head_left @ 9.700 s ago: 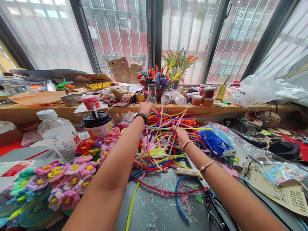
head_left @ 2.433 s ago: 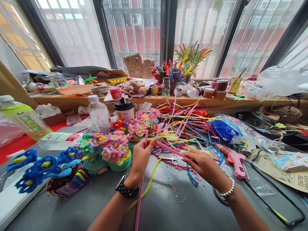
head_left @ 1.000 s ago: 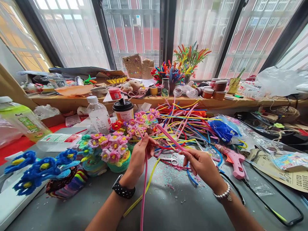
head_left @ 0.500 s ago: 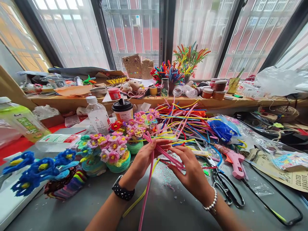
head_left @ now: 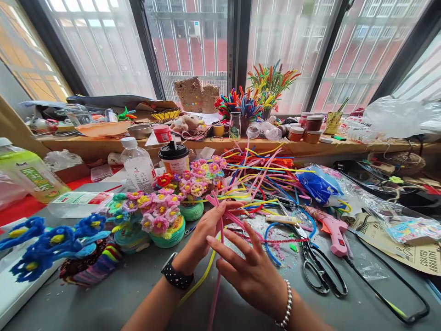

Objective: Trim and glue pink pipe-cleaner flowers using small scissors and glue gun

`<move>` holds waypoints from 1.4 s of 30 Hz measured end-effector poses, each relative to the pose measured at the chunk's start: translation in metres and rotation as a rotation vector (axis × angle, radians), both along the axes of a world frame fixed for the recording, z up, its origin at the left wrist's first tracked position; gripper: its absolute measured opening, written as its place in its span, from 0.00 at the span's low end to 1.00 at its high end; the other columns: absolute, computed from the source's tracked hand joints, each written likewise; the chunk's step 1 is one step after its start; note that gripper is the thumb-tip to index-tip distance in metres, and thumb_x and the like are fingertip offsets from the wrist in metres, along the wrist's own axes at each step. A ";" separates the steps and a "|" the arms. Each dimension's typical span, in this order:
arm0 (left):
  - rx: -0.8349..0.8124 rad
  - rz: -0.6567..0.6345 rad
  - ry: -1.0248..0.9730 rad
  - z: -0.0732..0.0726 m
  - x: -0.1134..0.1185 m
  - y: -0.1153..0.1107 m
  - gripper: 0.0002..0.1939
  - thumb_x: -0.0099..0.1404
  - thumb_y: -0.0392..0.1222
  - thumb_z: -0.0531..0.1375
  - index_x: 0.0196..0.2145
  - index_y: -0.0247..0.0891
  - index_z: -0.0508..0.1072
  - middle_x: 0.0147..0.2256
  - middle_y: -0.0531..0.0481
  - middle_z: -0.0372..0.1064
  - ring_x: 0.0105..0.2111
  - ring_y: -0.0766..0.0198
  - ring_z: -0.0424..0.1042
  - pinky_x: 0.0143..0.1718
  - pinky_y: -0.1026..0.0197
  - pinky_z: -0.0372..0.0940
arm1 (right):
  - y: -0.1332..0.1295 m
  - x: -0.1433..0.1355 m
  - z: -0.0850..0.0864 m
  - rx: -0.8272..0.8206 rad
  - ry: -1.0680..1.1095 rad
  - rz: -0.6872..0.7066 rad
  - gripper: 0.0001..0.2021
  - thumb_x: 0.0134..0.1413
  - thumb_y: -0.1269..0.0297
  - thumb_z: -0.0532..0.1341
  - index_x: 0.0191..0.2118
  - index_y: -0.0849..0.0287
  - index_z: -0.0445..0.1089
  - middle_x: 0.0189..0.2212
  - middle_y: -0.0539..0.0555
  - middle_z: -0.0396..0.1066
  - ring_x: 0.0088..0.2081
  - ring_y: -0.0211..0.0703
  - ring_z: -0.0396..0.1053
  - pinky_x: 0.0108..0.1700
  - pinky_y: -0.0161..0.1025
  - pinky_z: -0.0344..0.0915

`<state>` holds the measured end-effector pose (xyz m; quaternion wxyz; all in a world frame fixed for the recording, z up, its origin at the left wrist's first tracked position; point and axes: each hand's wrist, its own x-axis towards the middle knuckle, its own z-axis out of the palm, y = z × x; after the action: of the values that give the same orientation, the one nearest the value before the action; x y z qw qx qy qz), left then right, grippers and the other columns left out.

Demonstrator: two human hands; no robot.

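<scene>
My left hand [head_left: 206, 230], with a black dotted watch band at the wrist, pinches crossed pink pipe cleaners [head_left: 216, 200] between thumb and fingers. One long pink stem hangs down toward the table's front edge. My right hand [head_left: 244, 271], wearing a bead bracelet, is spread just right of that stem, its fingertips near or against it; contact is hard to tell. Beneath the hands a yellow pipe cleaner [head_left: 203, 278] lies on the grey table [head_left: 275, 303]. Left of my left hand stand pots of pink fuzzy flowers [head_left: 160, 211].
Blue fuzzy flowers [head_left: 57, 239] stand at the left, near a bottle [head_left: 138, 165] and a lidded cup [head_left: 174, 158]. Scissors [head_left: 322, 266] and a pink glue gun [head_left: 334, 230] with its cord lie right. Loose pipe cleaners [head_left: 265, 172] pile up behind.
My right hand has moved left and nearer, its fingers spreading, away from the right ends of the pink pipe cleaners. My left hand keeps its pinch. The hanging stem has shifted slightly right.
</scene>
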<state>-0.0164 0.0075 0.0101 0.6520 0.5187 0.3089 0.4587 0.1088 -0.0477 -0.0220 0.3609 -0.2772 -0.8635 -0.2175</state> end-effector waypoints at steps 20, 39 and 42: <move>0.160 0.312 0.338 -0.010 -0.001 0.013 0.20 0.57 0.51 0.52 0.17 0.34 0.67 0.15 0.54 0.59 0.18 0.69 0.57 0.22 0.65 0.52 | 0.026 0.039 0.016 -1.188 1.671 0.451 0.13 0.50 0.53 0.56 0.28 0.58 0.68 0.24 0.50 0.69 0.32 0.39 0.68 0.43 0.42 0.63; 0.024 0.219 0.095 -0.007 0.004 0.006 0.12 0.51 0.45 0.61 0.29 0.33 0.75 0.21 0.53 0.62 0.18 0.75 0.53 0.18 0.69 0.47 | 0.026 0.038 0.008 -1.230 0.858 0.152 0.19 0.56 0.52 0.46 0.38 0.62 0.66 0.13 0.42 0.47 0.16 0.31 0.46 0.20 0.31 0.46; -0.025 0.208 -0.009 -0.005 0.005 0.005 0.11 0.49 0.44 0.62 0.24 0.32 0.74 0.18 0.54 0.61 0.16 0.76 0.52 0.16 0.69 0.46 | 0.027 0.038 0.008 -1.284 0.822 0.183 0.20 0.55 0.51 0.48 0.34 0.62 0.67 0.13 0.42 0.48 0.16 0.31 0.47 0.20 0.31 0.46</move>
<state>-0.0119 0.0130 0.0054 0.6086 0.4734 0.3641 0.5224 0.1463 -0.0211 -0.0140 0.4378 -0.4185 -0.6362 0.4781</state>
